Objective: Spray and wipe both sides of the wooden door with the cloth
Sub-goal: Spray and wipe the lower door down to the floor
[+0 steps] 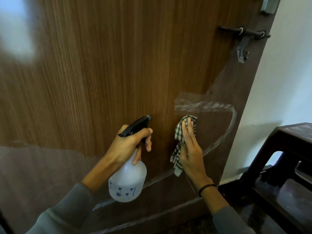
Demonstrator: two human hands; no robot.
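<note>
Door point(101, 65): brown wood with thin straight lines, right in front; wet white streaks point(202, 105) near its right edge.
Left hand point(130, 146): fingers curled round a cloudy plastic spray bottle point(128, 181) with a black top.
Right hand point(190, 149): fingers flat, pressing a soft checked cloth point(179, 132) on the door.

The door point(118, 65) stands in front. The left hand point(128, 146) holds the spray bottle point(128, 179) just before it. Right of the bottle, the right hand point(190, 152) lies flat on the cloth point(179, 132), which sits between hand and door. A wet streak point(200, 106) is just above the cloth. The bolt point(243, 33) is high on the door's right side. Right of the door is the wall point(287, 73), with a low stand point(287, 149) before it.
</note>
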